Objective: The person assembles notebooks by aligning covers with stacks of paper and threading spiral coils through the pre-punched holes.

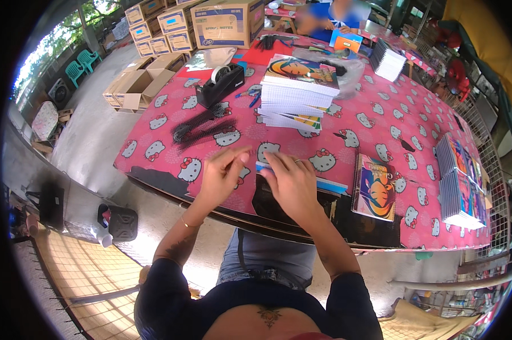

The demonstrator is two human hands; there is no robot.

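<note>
Near the front of the pink-covered bench, the left hand curls narrow, the right hand arches over a blue-and-white strip; I cannot tell whether either grips. The strip looks light, bendable, best pinched at its exposed right end.

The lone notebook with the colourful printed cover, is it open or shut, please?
Shut: the colourful rectangular notebook lies flat, illustrated side up, no pages spread open.

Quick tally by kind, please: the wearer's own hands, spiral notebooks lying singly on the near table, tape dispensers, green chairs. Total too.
Wearer's hands: 2 (left hand, right hand)
Single spiral notebook: 1
Black tape dispenser: 1
Green chairs: 2
Total: 6
</note>
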